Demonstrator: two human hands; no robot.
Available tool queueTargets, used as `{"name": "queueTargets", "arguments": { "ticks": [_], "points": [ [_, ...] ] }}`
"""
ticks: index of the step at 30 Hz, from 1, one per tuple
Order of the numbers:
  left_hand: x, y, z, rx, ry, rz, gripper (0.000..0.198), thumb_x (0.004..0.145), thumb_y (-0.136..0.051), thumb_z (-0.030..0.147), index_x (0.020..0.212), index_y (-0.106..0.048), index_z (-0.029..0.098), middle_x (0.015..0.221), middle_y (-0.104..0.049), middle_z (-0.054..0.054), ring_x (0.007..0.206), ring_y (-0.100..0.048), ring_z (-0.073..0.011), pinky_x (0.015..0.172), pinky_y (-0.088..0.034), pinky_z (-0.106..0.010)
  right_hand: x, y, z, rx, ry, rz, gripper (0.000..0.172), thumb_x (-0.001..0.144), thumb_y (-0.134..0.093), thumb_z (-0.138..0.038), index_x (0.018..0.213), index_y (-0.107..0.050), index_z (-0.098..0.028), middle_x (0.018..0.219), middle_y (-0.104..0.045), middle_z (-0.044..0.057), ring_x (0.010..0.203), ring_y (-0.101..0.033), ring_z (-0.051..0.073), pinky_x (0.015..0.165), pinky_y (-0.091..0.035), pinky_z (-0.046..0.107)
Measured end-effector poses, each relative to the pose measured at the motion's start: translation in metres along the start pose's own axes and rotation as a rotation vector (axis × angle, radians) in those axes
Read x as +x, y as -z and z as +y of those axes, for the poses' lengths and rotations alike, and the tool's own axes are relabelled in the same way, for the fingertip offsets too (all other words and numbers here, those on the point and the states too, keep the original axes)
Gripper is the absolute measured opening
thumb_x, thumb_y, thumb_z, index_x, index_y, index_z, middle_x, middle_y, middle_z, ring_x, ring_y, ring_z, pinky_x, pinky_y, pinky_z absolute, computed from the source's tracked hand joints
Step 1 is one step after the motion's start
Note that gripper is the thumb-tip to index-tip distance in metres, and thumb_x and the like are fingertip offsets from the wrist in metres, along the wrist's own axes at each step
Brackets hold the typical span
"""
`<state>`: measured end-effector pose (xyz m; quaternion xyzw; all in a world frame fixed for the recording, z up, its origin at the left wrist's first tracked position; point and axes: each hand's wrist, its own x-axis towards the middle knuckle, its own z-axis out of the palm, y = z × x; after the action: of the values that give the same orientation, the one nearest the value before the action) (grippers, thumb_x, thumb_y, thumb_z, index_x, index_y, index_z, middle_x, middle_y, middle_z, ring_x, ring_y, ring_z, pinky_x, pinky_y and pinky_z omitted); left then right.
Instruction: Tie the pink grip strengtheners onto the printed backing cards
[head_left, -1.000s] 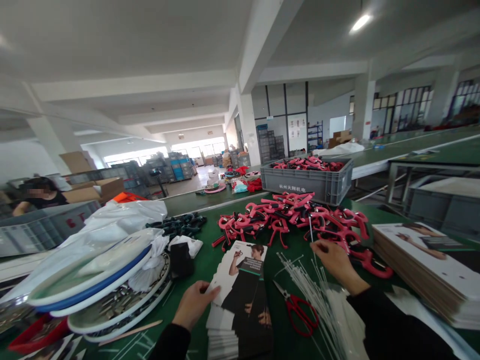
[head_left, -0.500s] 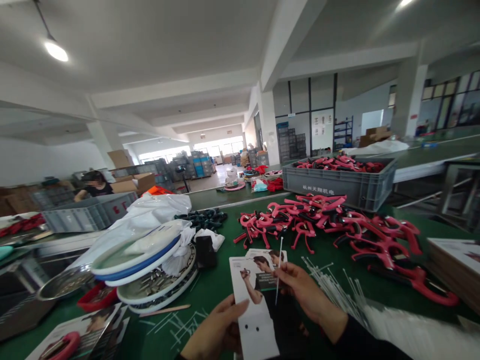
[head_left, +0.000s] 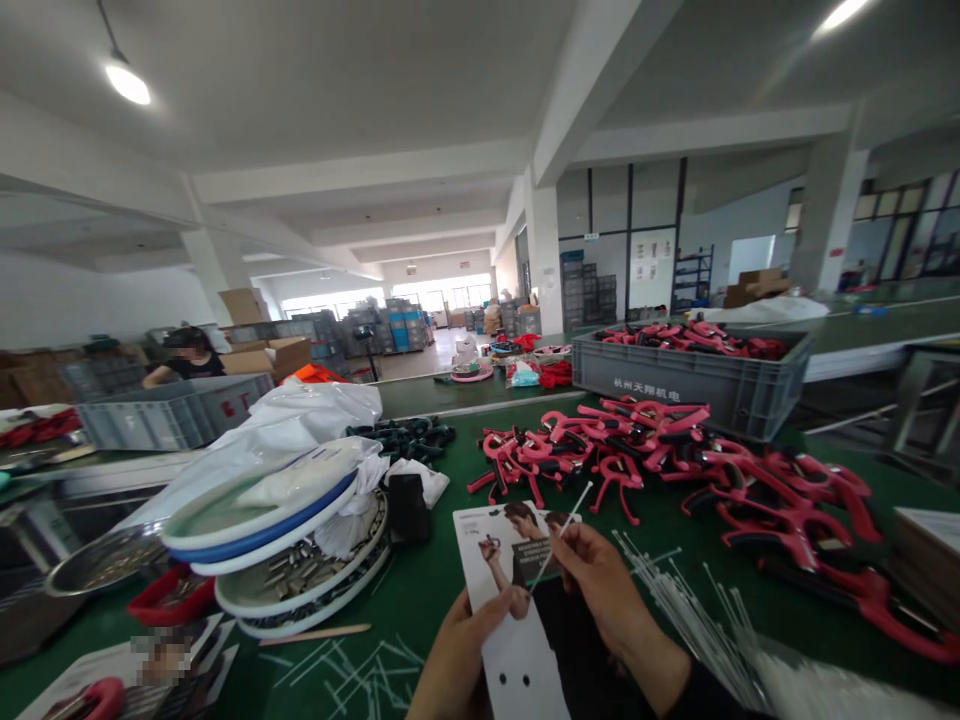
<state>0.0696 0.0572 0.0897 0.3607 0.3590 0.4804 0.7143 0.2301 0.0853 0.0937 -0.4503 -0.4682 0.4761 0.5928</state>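
- Printed card (head_left: pixel 517 650): it sits low in the centre of the view, just above the green workbench (head_left: pixel 420 590). Its long axis runs away from the viewer, with the far end leaning slightly left. Two small round holes near its near end show nothing passing through them.
- Left hand (head_left: pixel 457 665): its fingers are closed on the card's left edge, gripping it firmly, with the thumb on the printed face.
- Right hand (head_left: pixel 600 600): its thumb and fingers are pinched shut on a thin white cable tie (head_left: pixel 562 532).
- Cable tie: it lies across the card's printed face, pointing up and right, with its long axis diagonal to the card's. The step in hand appears to be fitting this tie to the card; the holes look like the place that calls for it.
- Loose white cable ties (head_left: pixel 675 610): a fanned bunch lies just right of the right hand.
- Pink-and-black plastic clamps (head_left: pixel 637 450): a heap covers the bench beyond the card.
- Stacked round trays (head_left: pixel 262 520): these stand left of the card, with dark coiled parts (head_left: pixel 401 440) behind them.
- Grey plastic crate (head_left: pixel 675 385): it is farther off and holds more clamps.
- Co-worker (head_left: pixel 184 358): this person stands far left, behind another grey crate.
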Motion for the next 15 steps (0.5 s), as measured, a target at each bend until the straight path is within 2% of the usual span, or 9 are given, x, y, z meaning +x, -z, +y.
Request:
{"name": "queueTargets", "arguments": {
  "ticks": [3, 7, 12, 15],
  "points": [
    [0.002, 0.003, -0.001, -0.026, -0.002, -0.025, 0.035, 0.057, -0.074, 0.044, 0.063, -0.055, 0.014, 0.060, -0.058, -0.004, 0.052, -0.055, -0.0167, 0.054, -0.043, -0.030, 0.003, -0.002, 0.000, -0.009, 0.032, 0.018, 0.038, 0.067, -0.064, -0.054, 0.064, -0.046, -0.020, 0.054, -0.042, -0.007, 0.048, -0.036, 0.009, 0.043, -0.032, 0.021],
    [-0.001, 0.002, 0.002, -0.036, 0.022, 0.056, 0.033, 0.055, -0.077, 0.038, 0.067, -0.059, 0.013, 0.067, -0.062, -0.005, 0.056, -0.057, -0.0163, 0.057, -0.043, -0.029, 0.002, -0.002, -0.003, -0.126, 0.142, 0.047, 0.036, 0.072, -0.060, -0.053, 0.066, -0.048, -0.020, 0.059, -0.042, -0.006, 0.050, -0.038, 0.009, 0.041, -0.034, 0.020],
    [-0.004, -0.002, 0.008, -0.088, -0.012, 0.019, 0.029, 0.059, -0.075, 0.035, 0.064, -0.058, 0.012, 0.067, -0.061, -0.004, 0.054, -0.055, -0.0148, 0.056, -0.042, -0.027, -0.009, -0.002, -0.006, -0.344, 0.347, 0.068, 0.029, 0.082, -0.052, -0.046, 0.070, -0.052, -0.019, 0.066, -0.052, -0.002, 0.051, -0.044, 0.009, 0.045, -0.039, 0.020],
    [-0.004, -0.001, 0.007, -0.115, 0.007, 0.066, 0.029, 0.057, -0.076, 0.033, 0.072, -0.061, 0.012, 0.067, -0.063, -0.005, 0.055, -0.057, -0.0155, 0.057, -0.042, -0.027, -0.016, 0.002, -0.002, -0.479, 0.481, 0.067, 0.021, 0.085, -0.051, -0.037, 0.075, -0.056, -0.019, 0.071, -0.058, 0.000, 0.059, -0.054, 0.012, 0.053, -0.044, 0.021]
  ]
}}
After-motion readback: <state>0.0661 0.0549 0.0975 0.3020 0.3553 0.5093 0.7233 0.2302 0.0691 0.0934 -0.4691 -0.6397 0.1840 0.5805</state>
